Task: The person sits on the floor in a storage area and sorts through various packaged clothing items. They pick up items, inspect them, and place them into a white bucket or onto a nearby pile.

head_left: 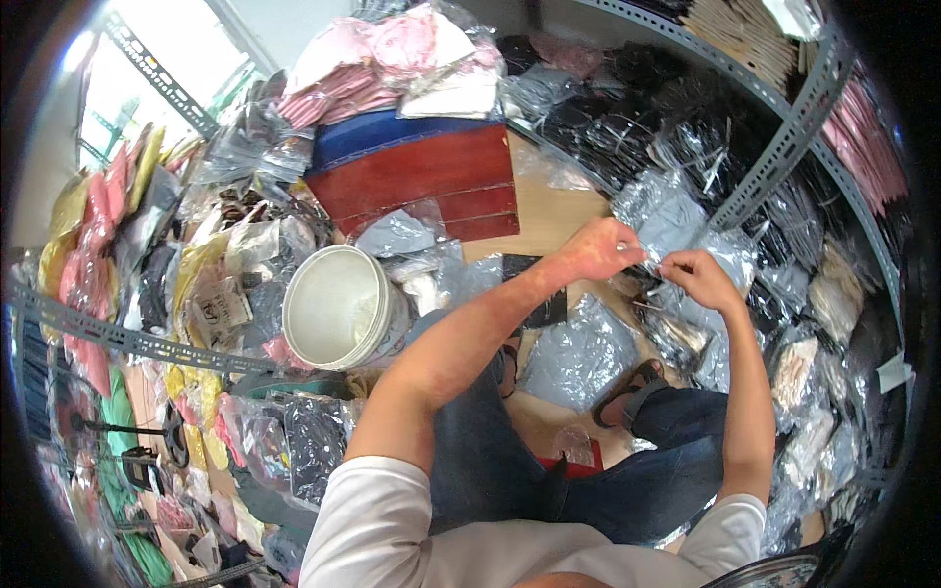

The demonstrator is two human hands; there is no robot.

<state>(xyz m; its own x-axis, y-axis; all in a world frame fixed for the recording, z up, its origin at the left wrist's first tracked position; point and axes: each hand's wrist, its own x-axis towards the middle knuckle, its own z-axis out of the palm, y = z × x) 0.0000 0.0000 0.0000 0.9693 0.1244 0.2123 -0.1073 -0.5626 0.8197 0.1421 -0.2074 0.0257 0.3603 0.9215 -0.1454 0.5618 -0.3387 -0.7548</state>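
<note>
My left hand (601,249) is stretched forward with its fingertips pinched together. Close to its right, my right hand (703,279) is pinched too, the two sets of fingertips nearly meeting. A small pale or clear bit shows between them, too small to name. Just beyond my hands, a grey garment in a clear plastic bag (667,213) leans against the shelf. Another bagged grey garment (582,355) lies on the floor between my feet, below my hands.
A white bucket (338,306) stands left of my left forearm. Behind it is a dark red box (421,181) with bagged pink clothes (377,59) on top. Metal shelf posts (784,142) and piles of bagged black garments (598,127) close in on the right.
</note>
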